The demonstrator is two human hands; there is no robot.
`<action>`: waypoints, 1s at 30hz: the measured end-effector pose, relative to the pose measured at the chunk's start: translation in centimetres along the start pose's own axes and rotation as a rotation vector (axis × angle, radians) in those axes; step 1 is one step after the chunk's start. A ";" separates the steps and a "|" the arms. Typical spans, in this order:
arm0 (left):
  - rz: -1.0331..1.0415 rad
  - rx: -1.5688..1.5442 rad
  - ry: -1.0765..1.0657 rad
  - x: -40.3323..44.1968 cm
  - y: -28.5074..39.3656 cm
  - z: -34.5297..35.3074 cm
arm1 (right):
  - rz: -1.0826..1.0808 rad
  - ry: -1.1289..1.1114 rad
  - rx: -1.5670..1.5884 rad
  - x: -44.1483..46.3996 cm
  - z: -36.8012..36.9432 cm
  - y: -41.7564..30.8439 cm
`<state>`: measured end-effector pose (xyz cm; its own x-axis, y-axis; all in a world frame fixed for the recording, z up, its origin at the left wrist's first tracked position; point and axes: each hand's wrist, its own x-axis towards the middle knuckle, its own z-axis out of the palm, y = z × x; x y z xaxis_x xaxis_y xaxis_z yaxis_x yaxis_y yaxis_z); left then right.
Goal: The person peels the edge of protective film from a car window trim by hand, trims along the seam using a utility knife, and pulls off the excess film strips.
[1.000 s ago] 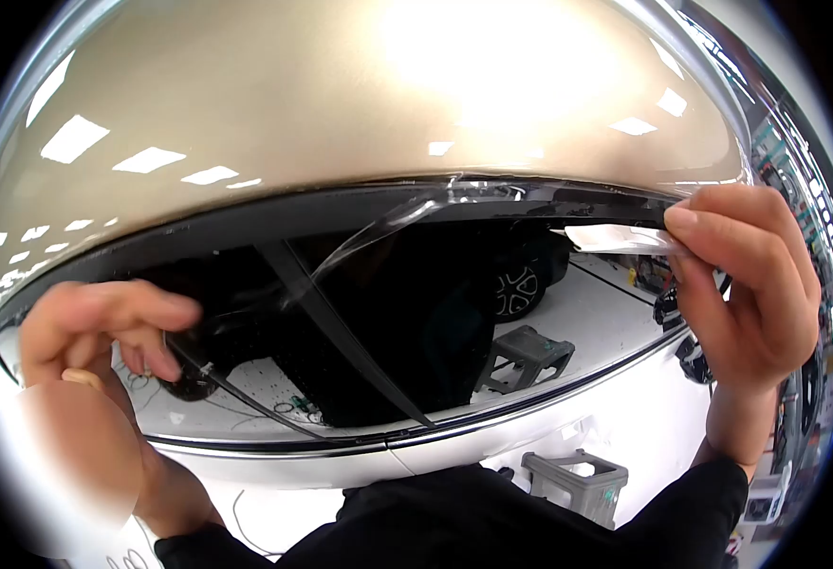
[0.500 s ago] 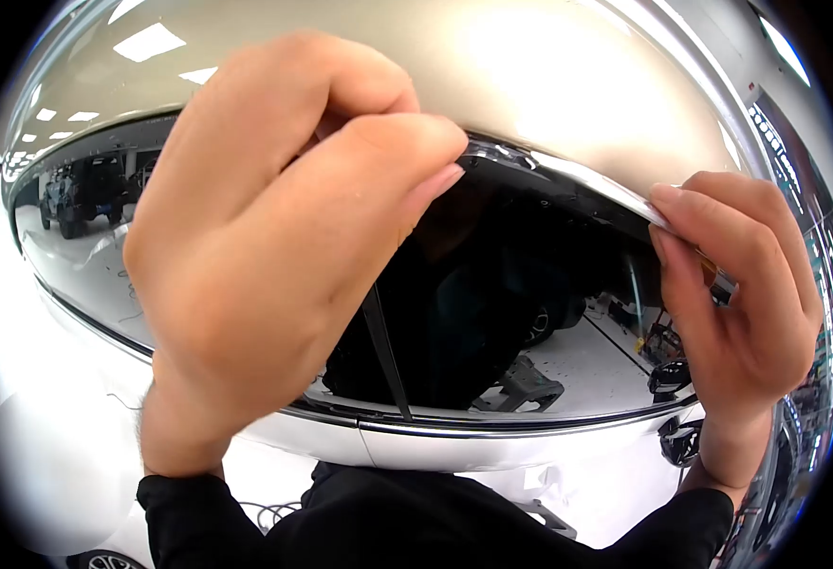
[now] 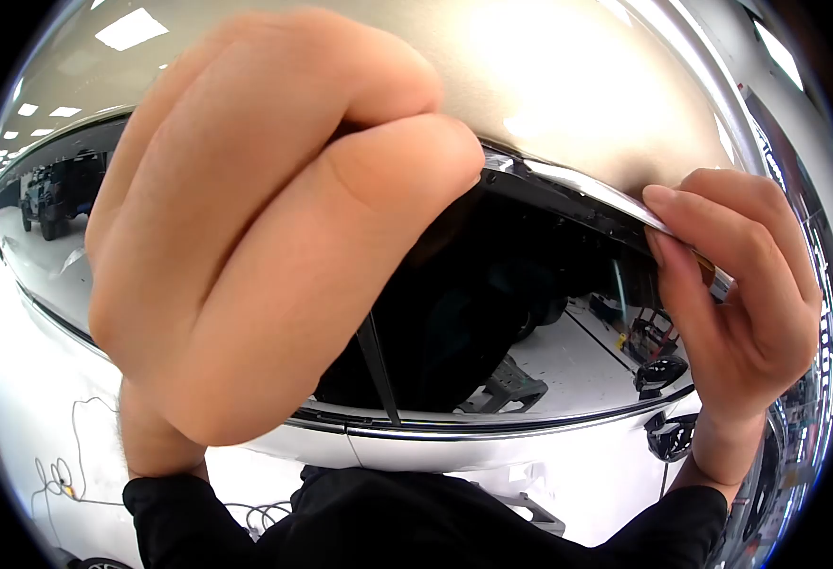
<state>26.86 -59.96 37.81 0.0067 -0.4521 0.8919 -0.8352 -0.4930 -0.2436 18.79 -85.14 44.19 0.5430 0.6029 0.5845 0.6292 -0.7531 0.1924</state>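
My left hand is closed in a pinch at the upper edge of a car's dark side window. Its thumb and fingers hide whatever lies between them. Along that edge, under the gold-coloured roof, runs a shiny metal trim strip, standing slightly out from the black frame below it. At the right, my right hand pinches this strip, thumb below and fingers above.
A black door mirror sits at lower right, below my right hand. White door panel lies between the window and my body. Cables lie on the floor at lower left. The glass reflects a dark vehicle.
My left hand has come closer to the camera and looks larger, its fingertips slightly further right along the edge. My right hand keeps its pinch on the trim strip. The view has shifted a little.
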 end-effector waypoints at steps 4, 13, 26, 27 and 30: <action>-0.001 -0.047 0.025 -0.6 -0.6 0.5 | 0.061 0.008 -0.033 -0.3 0.2 -0.6; 0.017 -0.061 -0.024 -1.0 -1.2 0.2 | 0.129 -0.047 -0.223 -0.2 -0.1 -2.1; 0.092 0.091 -0.072 -1.2 -0.9 -0.4 | 0.108 -0.030 -0.017 -1.1 -0.5 -0.3; 0.090 0.096 -0.054 -1.3 -0.8 -0.2 | 0.103 -0.036 -0.021 -1.2 -0.5 -0.1; 0.076 0.098 -0.032 -1.5 -0.7 -0.1 | 0.100 -0.036 -0.027 -1.3 -0.5 -0.1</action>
<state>27.41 -58.89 36.70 -0.0360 -0.5136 0.8573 -0.7762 -0.5260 -0.3477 17.73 -85.97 43.76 0.6221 0.5335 0.5731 0.5559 -0.8164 0.1566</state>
